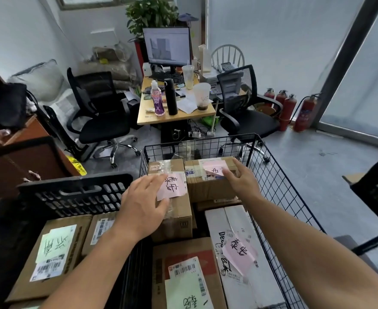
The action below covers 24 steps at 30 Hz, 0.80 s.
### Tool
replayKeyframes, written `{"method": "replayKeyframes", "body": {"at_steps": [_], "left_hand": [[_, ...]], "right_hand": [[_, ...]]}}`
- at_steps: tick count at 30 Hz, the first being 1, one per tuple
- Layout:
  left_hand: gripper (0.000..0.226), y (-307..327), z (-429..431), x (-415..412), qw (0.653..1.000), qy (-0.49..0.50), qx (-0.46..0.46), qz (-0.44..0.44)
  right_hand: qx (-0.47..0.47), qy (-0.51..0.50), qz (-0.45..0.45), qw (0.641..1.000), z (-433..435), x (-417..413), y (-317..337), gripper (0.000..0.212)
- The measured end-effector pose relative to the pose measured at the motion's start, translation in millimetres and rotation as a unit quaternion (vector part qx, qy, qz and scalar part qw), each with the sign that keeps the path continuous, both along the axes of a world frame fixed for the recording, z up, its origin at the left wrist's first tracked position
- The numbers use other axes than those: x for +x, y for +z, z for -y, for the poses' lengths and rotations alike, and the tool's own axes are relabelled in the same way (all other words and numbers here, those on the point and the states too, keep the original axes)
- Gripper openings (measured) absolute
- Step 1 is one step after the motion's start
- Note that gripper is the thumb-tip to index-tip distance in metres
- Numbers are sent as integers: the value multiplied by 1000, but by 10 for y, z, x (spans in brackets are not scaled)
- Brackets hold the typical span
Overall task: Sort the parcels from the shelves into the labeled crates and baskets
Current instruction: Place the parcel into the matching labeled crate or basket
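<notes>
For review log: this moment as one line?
left hand: rests on left pink-labeled parcel | right hand: holds right pink-labeled parcel | location: wire basket

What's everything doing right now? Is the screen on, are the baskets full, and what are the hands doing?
Monitor: switched on.
Wire basket: packed full.
Black crate: loaded too.
Left hand: lying flat on the pink-noted box.
Right hand: on the far box, grip unclear.
Pink bottle: capped, upright.
Cup: nearly empty, brown dregs.
</notes>
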State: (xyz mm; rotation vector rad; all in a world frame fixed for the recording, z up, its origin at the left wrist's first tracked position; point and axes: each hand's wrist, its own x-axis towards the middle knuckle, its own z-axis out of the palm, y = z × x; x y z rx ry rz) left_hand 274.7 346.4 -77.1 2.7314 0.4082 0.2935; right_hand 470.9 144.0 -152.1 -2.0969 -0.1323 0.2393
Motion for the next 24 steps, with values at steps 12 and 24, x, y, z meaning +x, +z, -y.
{"method": "replayKeyframes", "body": {"at_steps": [12, 24], "left_hand": [[58, 304, -52, -33, 997, -40, 60, -13], [54, 477, 806, -924, 948, -309, 70, 9]], "right_hand": [[-362, 127, 215, 898, 506, -1066, 396, 51], [-501, -56, 179, 845, 1080, -3065, 1102, 57]]}}
